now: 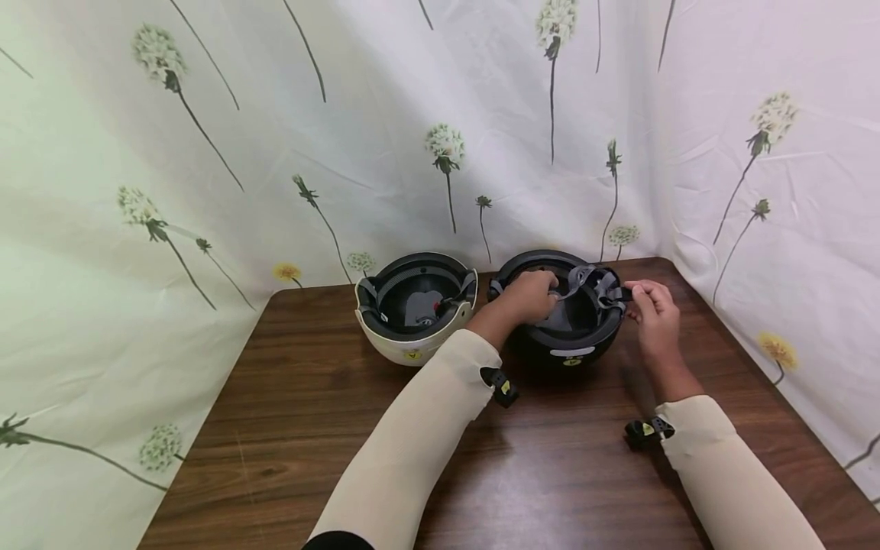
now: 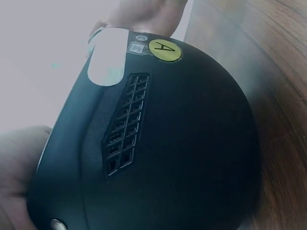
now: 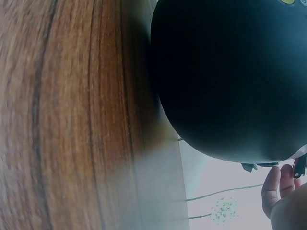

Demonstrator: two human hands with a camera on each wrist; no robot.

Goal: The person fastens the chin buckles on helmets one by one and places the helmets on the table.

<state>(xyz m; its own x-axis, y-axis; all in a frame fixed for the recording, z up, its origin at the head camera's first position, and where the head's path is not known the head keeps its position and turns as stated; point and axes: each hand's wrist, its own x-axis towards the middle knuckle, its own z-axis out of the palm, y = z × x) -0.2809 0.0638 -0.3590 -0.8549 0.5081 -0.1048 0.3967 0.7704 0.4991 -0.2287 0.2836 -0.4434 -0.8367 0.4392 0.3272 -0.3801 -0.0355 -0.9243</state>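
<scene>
A black helmet point(image 1: 529, 355) rests upside down on the table, its padded inside facing up. My left hand point(image 1: 529, 298) reaches over its left rim with curled fingers and holds the grey chin strap point(image 1: 580, 276) inside the opening. At the right rim, my right hand point(image 1: 656, 313) pinches the black buckle point(image 1: 624, 294) of the strap between thumb and fingers. The left wrist view shows the black shell with its vent point(image 2: 127, 124) and yellow sticker point(image 2: 165, 50). In the right wrist view, fingertips point(image 3: 271, 184) hold the buckle beside the shell.
A cream helmet point(image 1: 392, 347), also upside down with a black lining, stands just left of the black one. Both sit near the back edge of the brown wooden table point(image 1: 289, 428). White flower-printed cloth point(image 1: 385, 153) hangs close behind and along the sides.
</scene>
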